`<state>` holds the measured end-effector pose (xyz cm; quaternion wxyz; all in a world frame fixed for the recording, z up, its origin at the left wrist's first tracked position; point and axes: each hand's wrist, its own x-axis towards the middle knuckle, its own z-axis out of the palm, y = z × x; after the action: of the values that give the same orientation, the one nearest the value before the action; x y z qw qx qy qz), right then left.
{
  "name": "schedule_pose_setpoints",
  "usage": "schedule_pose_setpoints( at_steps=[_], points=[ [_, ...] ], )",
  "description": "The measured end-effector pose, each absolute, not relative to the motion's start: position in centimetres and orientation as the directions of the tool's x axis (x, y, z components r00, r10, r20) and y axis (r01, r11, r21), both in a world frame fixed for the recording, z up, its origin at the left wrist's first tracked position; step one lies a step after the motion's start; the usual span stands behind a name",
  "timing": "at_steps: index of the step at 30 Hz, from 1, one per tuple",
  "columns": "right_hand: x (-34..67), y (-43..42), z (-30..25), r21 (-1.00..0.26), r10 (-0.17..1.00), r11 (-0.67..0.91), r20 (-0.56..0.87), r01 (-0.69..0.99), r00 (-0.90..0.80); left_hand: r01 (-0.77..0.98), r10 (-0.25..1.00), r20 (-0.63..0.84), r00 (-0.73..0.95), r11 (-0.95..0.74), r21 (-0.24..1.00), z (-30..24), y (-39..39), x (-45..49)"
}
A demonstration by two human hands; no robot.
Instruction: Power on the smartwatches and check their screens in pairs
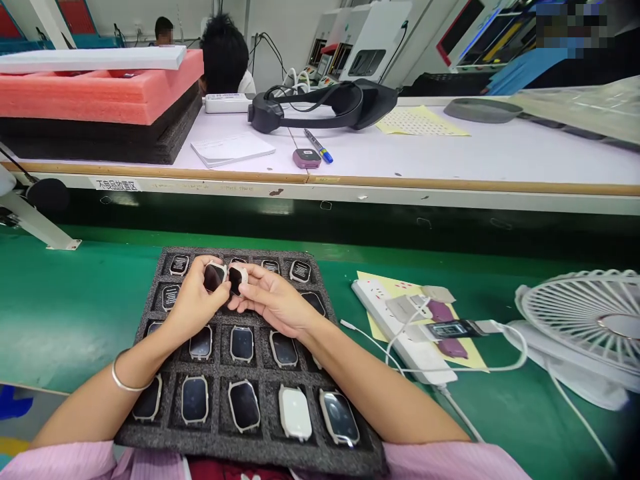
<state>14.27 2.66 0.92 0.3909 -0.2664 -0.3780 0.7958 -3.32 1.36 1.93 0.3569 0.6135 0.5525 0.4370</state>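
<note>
A dark foam tray (165,432) with square pockets lies on the green surface before me, holding several smartwatch bodies, most with black screens up and one white back (295,412) up. My left hand (193,300) pinches one watch body (215,276) above the tray's far rows. My right hand (273,300) pinches a second watch body (237,279) right beside it. The two pieces nearly touch. A silver bangle (125,382) circles my left wrist.
A white power strip (400,333) with plugs and cables lies on yellow paper right of the tray. A white fan (580,327) stands far right. The raised shelf behind carries a black headset (320,107), notepad (233,148), pen (319,145) and pink foam (100,90). Another person sits beyond.
</note>
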Motion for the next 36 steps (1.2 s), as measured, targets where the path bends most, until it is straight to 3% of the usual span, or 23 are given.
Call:
schedule_pose_setpoints(
  at_steps=[8,36],
  points=[
    [14.6,3.0,1.1,-0.767,0.818,-0.439,-0.125,-0.468,-0.562,0.349,0.992,0.126,-0.004,-0.116,0.93,2.4,1.0,-3.2],
    [14.7,2.6,0.9,-0.795,0.792,-0.397,-0.043,-0.458,-0.61,0.341,0.989,0.146,-0.013,-0.133,0.931,2.7,0.9,-3.1]
  ],
)
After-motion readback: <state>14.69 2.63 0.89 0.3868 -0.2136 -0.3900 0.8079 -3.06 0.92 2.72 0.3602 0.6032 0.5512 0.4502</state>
